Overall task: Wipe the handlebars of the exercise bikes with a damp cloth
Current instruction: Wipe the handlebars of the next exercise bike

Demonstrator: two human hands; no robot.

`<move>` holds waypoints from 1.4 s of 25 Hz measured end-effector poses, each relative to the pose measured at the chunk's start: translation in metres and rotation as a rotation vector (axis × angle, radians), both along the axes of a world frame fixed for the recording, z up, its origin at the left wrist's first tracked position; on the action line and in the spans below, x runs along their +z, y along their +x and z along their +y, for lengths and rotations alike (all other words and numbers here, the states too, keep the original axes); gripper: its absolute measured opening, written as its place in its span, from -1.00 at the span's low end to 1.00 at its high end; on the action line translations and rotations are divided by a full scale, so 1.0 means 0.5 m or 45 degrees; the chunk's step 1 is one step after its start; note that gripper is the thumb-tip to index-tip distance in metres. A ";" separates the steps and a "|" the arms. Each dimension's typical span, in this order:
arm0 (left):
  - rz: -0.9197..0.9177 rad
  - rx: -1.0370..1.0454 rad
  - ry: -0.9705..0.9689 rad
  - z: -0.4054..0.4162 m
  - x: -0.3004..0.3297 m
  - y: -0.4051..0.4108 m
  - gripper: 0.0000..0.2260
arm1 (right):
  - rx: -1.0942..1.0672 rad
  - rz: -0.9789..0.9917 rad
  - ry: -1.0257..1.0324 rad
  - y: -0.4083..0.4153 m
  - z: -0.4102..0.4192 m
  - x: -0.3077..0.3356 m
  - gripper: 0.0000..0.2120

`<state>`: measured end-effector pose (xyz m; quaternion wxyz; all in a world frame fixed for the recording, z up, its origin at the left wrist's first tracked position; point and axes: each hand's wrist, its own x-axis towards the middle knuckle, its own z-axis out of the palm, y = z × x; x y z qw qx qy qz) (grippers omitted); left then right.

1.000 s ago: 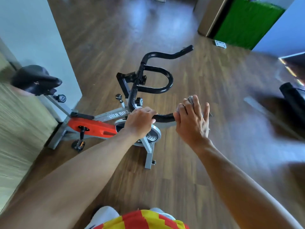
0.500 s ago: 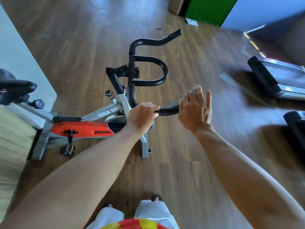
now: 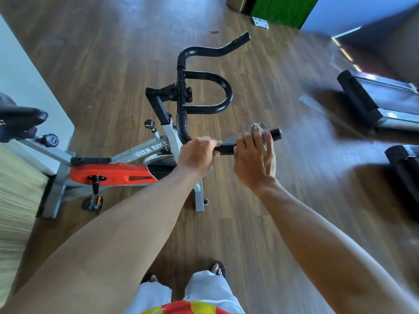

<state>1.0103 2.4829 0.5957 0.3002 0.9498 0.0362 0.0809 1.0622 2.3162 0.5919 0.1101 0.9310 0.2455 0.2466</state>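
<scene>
Gripping the rigid black tubular handlebar (image 3: pixel 205 91) fist-tight, the left hand (image 3: pixel 197 154) steadies it while the right hand (image 3: pixel 255 159) curls loosely spread fingers (image 3: pixel 257 134) around the limp grey cloth (image 3: pixel 258 127), probably best slid along the near grip.

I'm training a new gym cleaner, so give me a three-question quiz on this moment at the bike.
1. True or false: the left hand grips the near handlebar.
2. Which hand presses the cloth on the bar? A) left B) right C) neither
3. Fill in: the bike's chain cover is coloured ____.

Key: 1 true. 2 B: the right hand lies over the bar near its end, with grey cloth showing past its fingers. 3 orange.
</scene>
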 end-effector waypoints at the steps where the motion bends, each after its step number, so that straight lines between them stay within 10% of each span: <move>1: -0.011 -0.009 0.000 0.001 -0.001 -0.002 -0.71 | 0.054 -0.006 -0.025 -0.006 -0.009 -0.004 -0.69; 24: -0.091 0.020 0.024 -0.004 -0.004 0.004 -0.71 | 0.077 -0.083 -0.072 0.015 -0.072 0.047 -0.65; 35: -0.990 -0.075 0.196 0.008 -0.155 0.031 -0.77 | 0.129 -0.529 0.336 0.053 -0.069 -0.071 -0.68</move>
